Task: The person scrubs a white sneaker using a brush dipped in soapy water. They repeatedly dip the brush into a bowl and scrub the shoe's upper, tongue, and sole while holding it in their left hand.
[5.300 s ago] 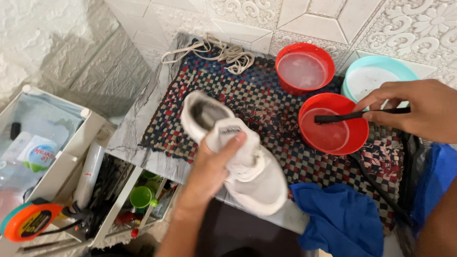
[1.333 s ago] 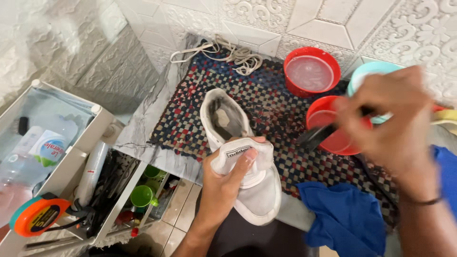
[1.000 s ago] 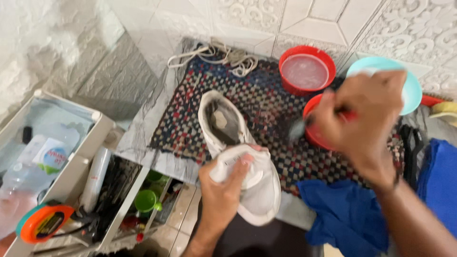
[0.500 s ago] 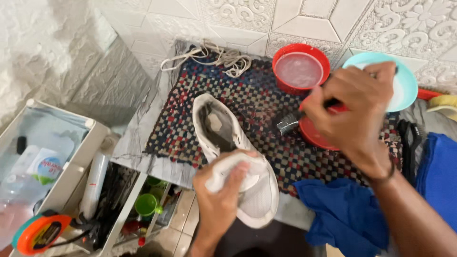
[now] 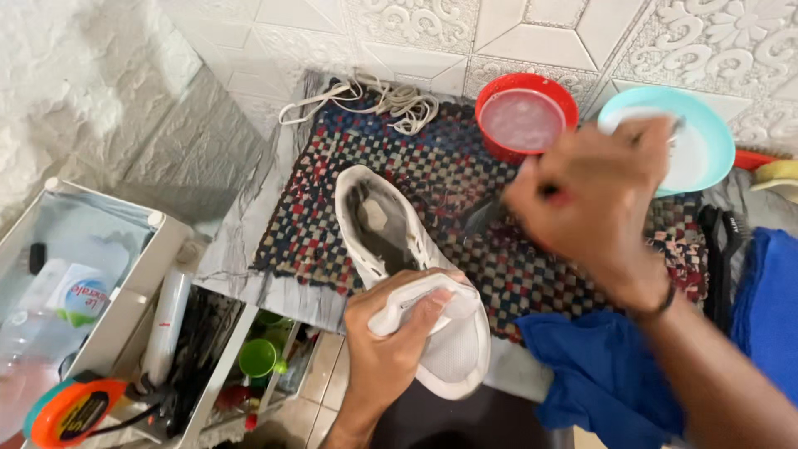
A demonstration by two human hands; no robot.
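My left hand [image 5: 391, 349] grips a white sneaker [image 5: 399, 266] by its tongue and holds it over the chequered woven mat [image 5: 449, 175]; the shoe's dirty inside faces up. My right hand [image 5: 590, 199], blurred by motion, holds a dark brush [image 5: 490, 214] whose bristle end is just right of the shoe's opening. The hand hides the red bowl seen earlier beneath it.
A red bowl of pale liquid [image 5: 525, 120] and a turquoise bowl [image 5: 690, 137] stand at the back. White laces [image 5: 374, 100] lie at the mat's far edge. Blue cloth [image 5: 607, 374] lies at right. A white storage cart [image 5: 108, 316] with bottles, tools and tape sits at left.
My right hand lifted the brush out of the red bowl and carried it left toward the shoe. My left hand has kept hold of the shoe, turning it slightly.
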